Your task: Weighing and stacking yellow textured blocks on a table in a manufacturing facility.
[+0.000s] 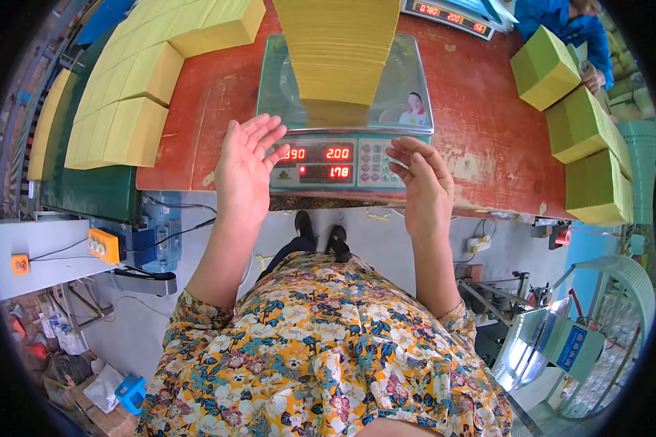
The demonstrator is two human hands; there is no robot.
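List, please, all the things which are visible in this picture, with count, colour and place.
Table: one, red, upper centre
Near scale: one, green and silver, front centre of table
Tall stack: one, yellow, on near scale
Far scale: one, pale, top right of centre
Left stacks: several, yellow, upper left
Right blocks: at least three, yellow, table's right edge
Co-worker: one, blue sleeve, upper right
Orange boxes: two, orange, left
Machine: one, pale green, lower right
Shoes: two, black, floor
Left hand: one, bare, near scale's left
Right hand: one, bare, near scale's right
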